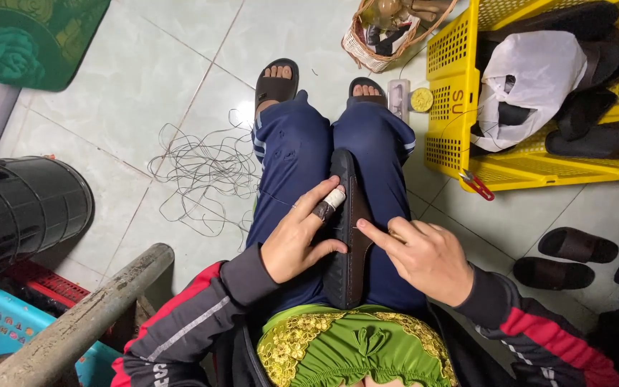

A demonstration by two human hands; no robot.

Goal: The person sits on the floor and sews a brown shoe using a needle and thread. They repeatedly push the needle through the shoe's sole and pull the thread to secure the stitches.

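A black sandal lies lengthwise between my knees, sole edge up, on blue trousers. My left hand grips its left side; the forefinger wears a white taped cap and the thumb presses the sole. My right hand holds the sandal's right edge, forefinger stretched onto it near a thin needle. A dark thread runs from the sandal to a loose tangle on the floor tiles at the left.
A yellow plastic crate with dark sandals and a white bag stands at right, red snips on its rim. A wicker basket sits ahead. Loose sandals lie at right. A black cylinder and a grey pipe are at left.
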